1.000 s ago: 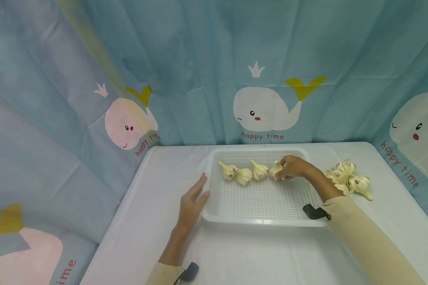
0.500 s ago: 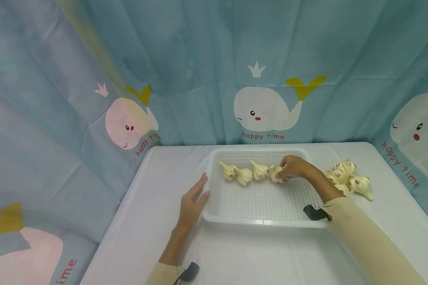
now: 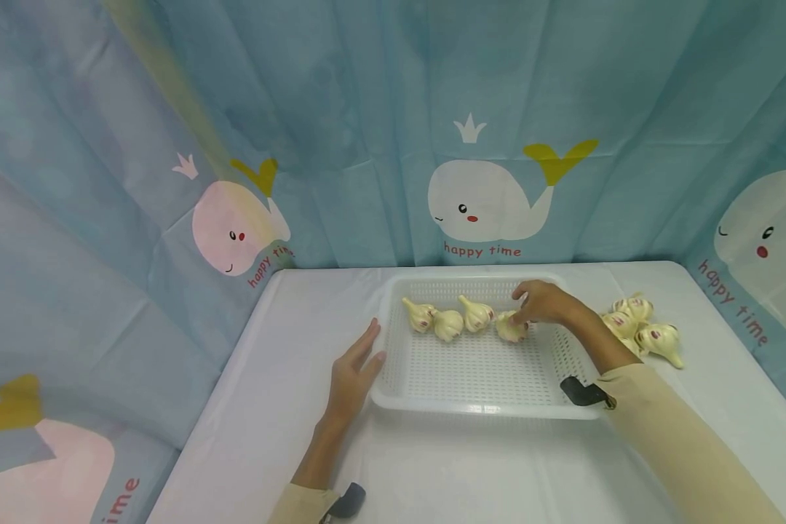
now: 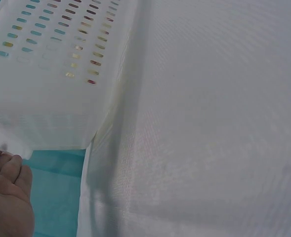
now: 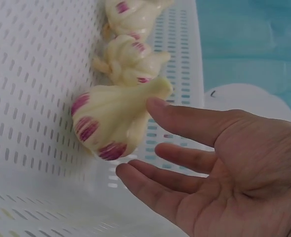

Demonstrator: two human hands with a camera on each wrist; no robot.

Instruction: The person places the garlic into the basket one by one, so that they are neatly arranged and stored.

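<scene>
A white perforated plastic basket (image 3: 485, 410) holds several garlic bulbs in a row toward its far side. The rightmost garlic bulb (image 3: 512, 328) lies under the fingers of my right hand (image 3: 545, 303). In the right wrist view that hand's fingers are spread, with the thumb tip at the neck of the bulb (image 5: 110, 118) and the other fingertips apart from it. My left hand (image 3: 350, 378) rests at the basket's left rim with its fingers extended. Only part of the left hand (image 4: 8, 195) shows in the left wrist view, beside the basket wall (image 4: 41, 98).
A small pile of garlic bulbs (image 3: 658, 338) lies on the white-covered table (image 3: 262, 407) to the right of the basket, partly behind the right forearm. A blue curtain (image 3: 367, 109) with printed whales hangs along the table's back and sides.
The fingers of my right hand have loosened from the rightmost garlic bulb and lifted slightly. That bulb has settled a little lower in the basket. My left hand has stayed put.
</scene>
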